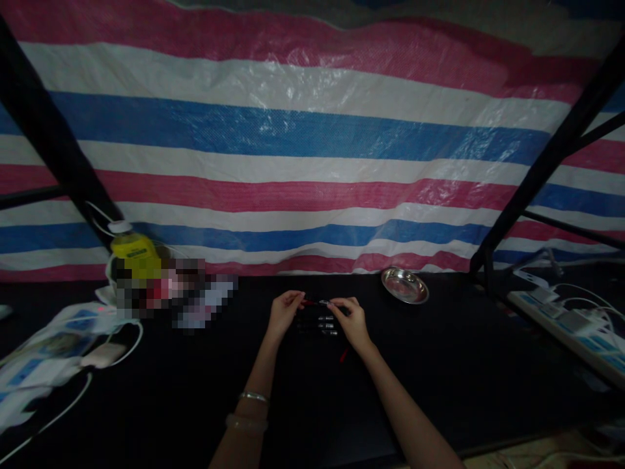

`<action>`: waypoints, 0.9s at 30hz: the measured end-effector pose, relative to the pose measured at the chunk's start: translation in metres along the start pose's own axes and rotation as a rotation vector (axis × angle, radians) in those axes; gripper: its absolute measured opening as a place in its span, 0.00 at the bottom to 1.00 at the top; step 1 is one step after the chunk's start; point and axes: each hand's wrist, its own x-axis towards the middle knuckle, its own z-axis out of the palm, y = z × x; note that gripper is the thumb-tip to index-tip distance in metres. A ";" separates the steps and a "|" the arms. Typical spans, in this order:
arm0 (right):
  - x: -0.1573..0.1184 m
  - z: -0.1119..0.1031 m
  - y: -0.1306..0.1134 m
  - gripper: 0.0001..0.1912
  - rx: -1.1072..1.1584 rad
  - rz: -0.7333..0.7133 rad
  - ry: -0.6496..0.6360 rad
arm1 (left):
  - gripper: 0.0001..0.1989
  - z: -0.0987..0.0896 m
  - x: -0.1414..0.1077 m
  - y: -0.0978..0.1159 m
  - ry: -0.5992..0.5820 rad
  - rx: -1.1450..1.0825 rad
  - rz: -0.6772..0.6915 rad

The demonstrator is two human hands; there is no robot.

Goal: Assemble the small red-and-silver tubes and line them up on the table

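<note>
Over the middle of a black tabletop [195,391], both hands pinch a slim dark pen-like item [317,301]. It has a shiny silvery part near the right end and a touch of red by the left end. My left hand [284,314] closes thumb and fingertips on the left end, and my right hand [352,319] grips the right end. Just below lie several similar dark pen-like items [328,326] in parallel, with silvery bands. A small red thing [344,355] shows beneath my right wrist; its kind is too dark to tell.
A shallow metal dish [405,285] stands at the back right. A yellow bottle [134,251] is at the back left. Power strips with cables [571,319] lie far right, and more plugs [102,355] lie at left. Black frame posts flank a striped sheet [293,195].
</note>
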 end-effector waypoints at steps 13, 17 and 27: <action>0.001 0.001 0.017 0.06 -0.216 -0.046 -0.104 | 0.12 -0.010 0.002 -0.012 -0.025 0.606 0.106; 0.001 0.000 0.021 0.07 -0.253 -0.025 -0.132 | 0.11 -0.012 0.000 -0.013 -0.045 0.810 0.090; 0.002 -0.003 0.021 0.07 -0.272 0.048 -0.190 | 0.11 -0.011 -0.002 -0.013 -0.073 0.932 0.140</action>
